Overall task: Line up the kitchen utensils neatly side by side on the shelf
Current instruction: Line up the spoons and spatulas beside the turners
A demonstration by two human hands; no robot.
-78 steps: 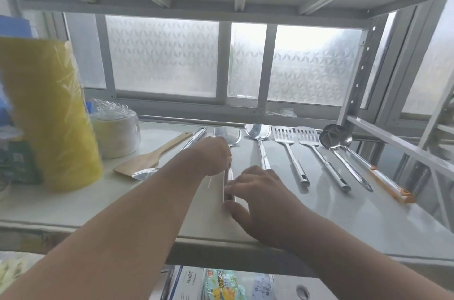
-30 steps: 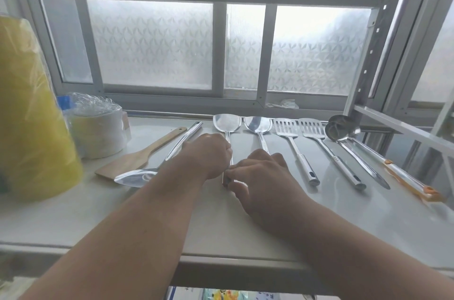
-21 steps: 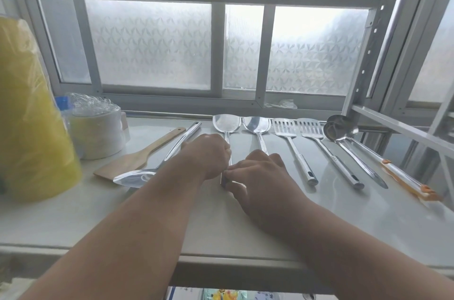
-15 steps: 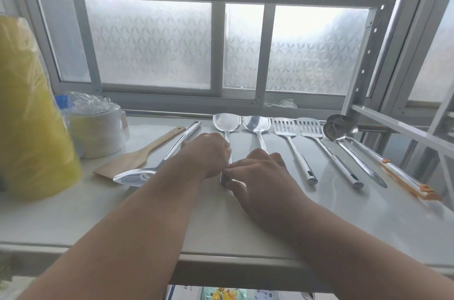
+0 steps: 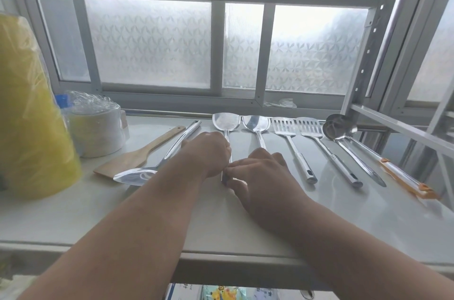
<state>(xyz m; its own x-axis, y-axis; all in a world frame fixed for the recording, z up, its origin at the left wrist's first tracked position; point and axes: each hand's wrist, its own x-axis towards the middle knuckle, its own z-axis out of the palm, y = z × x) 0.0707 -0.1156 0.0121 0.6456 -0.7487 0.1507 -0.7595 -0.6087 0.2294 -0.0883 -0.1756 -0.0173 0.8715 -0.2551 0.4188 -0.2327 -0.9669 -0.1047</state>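
Note:
A row of steel utensils lies on the white shelf [image 5: 270, 231], heads toward the window: a steel turner [image 5: 225, 122], a second turner [image 5: 255, 124], two slotted spatulas [image 5: 285, 127] [image 5: 310, 128], a ladle [image 5: 340, 130] and an orange-handled utensil [image 5: 403, 179]. My left hand [image 5: 207, 152] is closed over the first turner's handle. My right hand [image 5: 260, 176] pinches the handle's near end and hides the second turner's handle. To the left a wooden spatula [image 5: 140, 154] and another steel turner [image 5: 157, 164] lie slanted, heads toward me.
A tall yellow plastic-wrapped roll [image 5: 32, 115] stands at the far left, with a wrapped stack of white paper plates [image 5: 95, 127] beside it. A frosted window runs behind the shelf. A metal upright [image 5: 368, 53] and a crossbar bound the right side. Packages show on the level below.
Since 2.6 s ago both hands pushed the turner away from me until its head lined up beside the other turner's head. In the last second the hands have held still.

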